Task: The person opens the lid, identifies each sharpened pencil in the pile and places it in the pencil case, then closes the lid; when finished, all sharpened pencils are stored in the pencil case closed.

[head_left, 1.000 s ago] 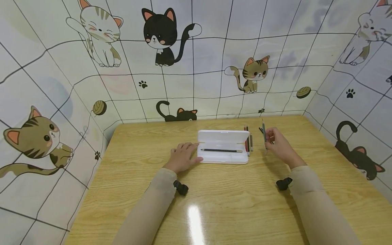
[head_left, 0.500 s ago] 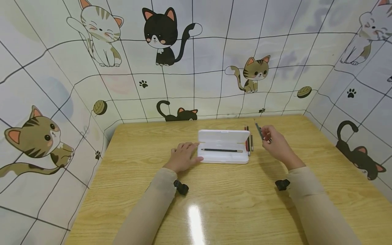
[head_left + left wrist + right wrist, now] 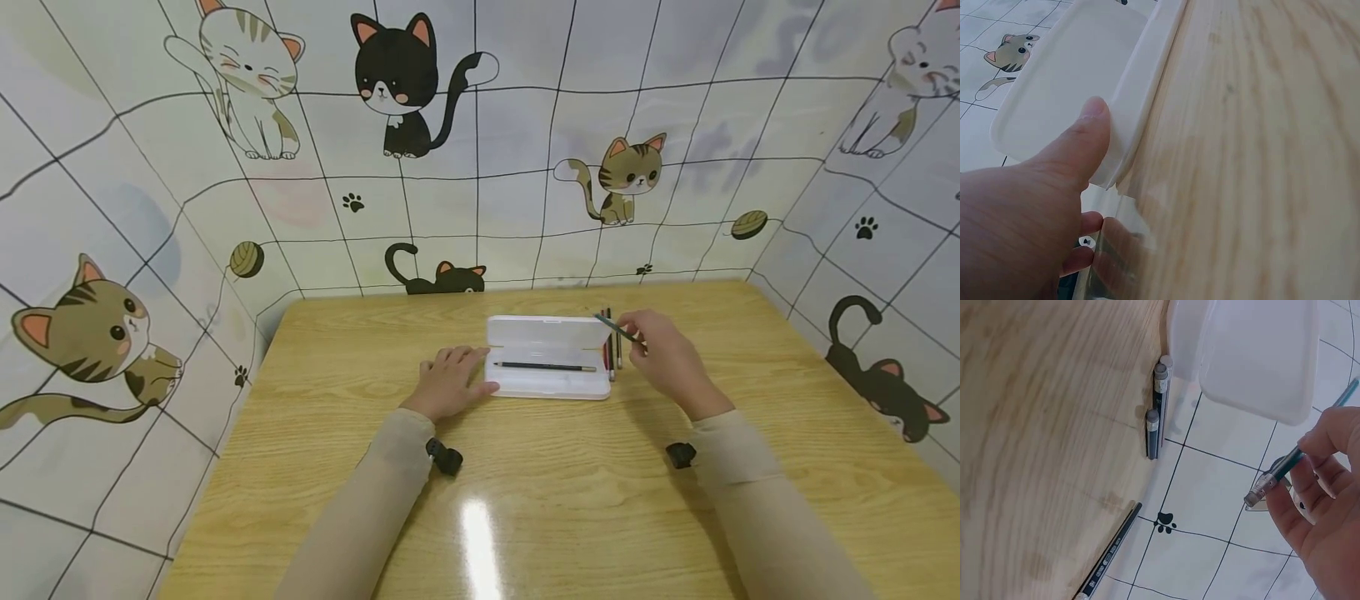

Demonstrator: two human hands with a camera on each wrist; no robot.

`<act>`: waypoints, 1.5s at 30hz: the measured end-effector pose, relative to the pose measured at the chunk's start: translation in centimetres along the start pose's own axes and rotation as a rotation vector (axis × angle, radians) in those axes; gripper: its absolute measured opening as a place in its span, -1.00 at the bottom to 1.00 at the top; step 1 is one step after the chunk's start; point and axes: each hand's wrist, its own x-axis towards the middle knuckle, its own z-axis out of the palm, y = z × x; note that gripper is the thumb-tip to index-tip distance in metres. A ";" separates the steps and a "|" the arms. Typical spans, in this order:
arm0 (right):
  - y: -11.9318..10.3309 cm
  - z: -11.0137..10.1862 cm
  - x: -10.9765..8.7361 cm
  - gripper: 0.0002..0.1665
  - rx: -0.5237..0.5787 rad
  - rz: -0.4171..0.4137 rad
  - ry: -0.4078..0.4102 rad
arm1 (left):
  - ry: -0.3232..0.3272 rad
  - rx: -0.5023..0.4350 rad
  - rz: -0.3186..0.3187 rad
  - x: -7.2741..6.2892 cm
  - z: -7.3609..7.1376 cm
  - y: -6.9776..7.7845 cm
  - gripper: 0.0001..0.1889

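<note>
An open white plastic pencil case (image 3: 551, 393) lies on the table with its lid raised at the back. Inside lies one dark pencil (image 3: 543, 366), lengthwise. My left hand (image 3: 450, 385) rests at the case's left end; in the left wrist view its straight thumb (image 3: 1088, 134) touches the front rim. Between thumb and fingers, my right hand (image 3: 667, 358) pinches a dark green pencil (image 3: 1288, 464) with an eraser end, held in the air by the case's right end. In the head view that pencil slants up and left, overlapping the lid's right corner.
Several pencils (image 3: 618, 350) lie side by side against the right end of the case. In the right wrist view, dark pencils (image 3: 1110, 553) lie farther right on the wooden table (image 3: 555, 500). A cat-patterned wall covering (image 3: 517, 208) stands behind and at both sides.
My right hand has moved left toward the case with the green pencil, which has tilted from nearly upright to slanting left. The left hand and the case have stayed in place.
</note>
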 end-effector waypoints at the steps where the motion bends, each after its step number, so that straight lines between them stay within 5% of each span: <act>1: -0.2 0.1 0.1 -0.55 -0.011 -0.013 -0.005 | 0.005 -0.002 0.004 0.0 0.0 0.0 -0.20; 17: -1.7 1.9 0.6 -0.51 -0.023 -0.152 -0.126 | -0.009 0.005 -0.001 0.2 0.1 -0.2 -0.20; 26: -3.0 3.2 1.1 -0.53 -0.124 -0.219 -0.169 | -0.006 -0.007 0.003 0.3 0.2 -0.2 -0.20; 45: -3.9 5.5 3.7 -0.59 -0.192 -0.198 -0.302 | -0.013 0.002 -0.010 0.3 0.1 -0.2 -0.19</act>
